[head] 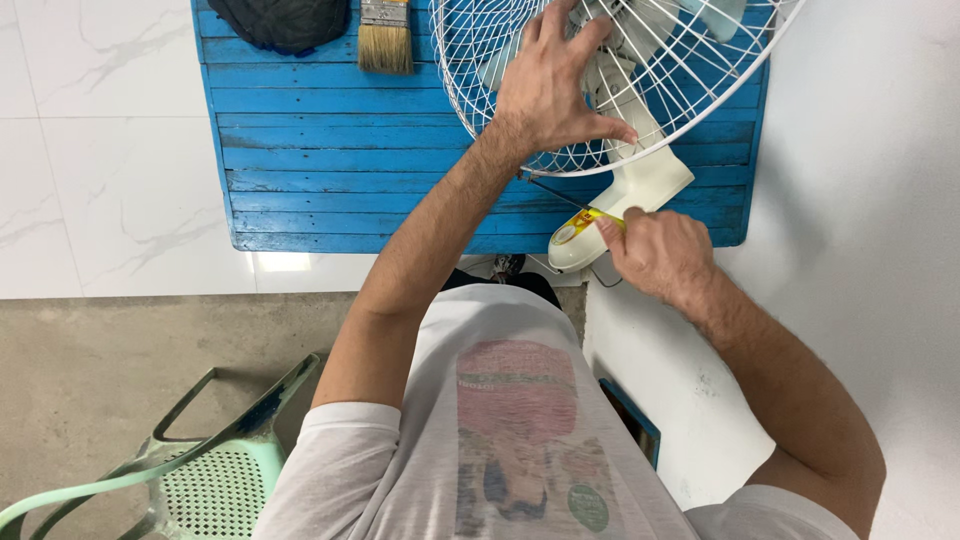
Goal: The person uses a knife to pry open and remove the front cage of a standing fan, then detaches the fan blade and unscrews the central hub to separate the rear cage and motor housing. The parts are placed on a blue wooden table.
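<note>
A white electric fan lies on a blue wooden table (pixel 320 160), its round wire grille (pixel 470 90) facing up and its white neck and base (pixel 640 180) pointing toward me. My left hand (pixel 555 85) rests spread on the grille, pressing it down. Just below the fan's base, my right hand (pixel 660 255) grips a screwdriver with a yellow handle (pixel 600 217). Its thin dark shaft (pixel 550 190) runs up and left to the lower rim of the grille.
A paintbrush (pixel 385 35) and a dark cloth (pixel 280 20) lie at the table's far edge. A pale green plastic chair (pixel 190 470) stands at my lower left on the concrete floor. White marble tiles (pixel 100 150) lie left of the table, a white wall (pixel 870 200) on the right.
</note>
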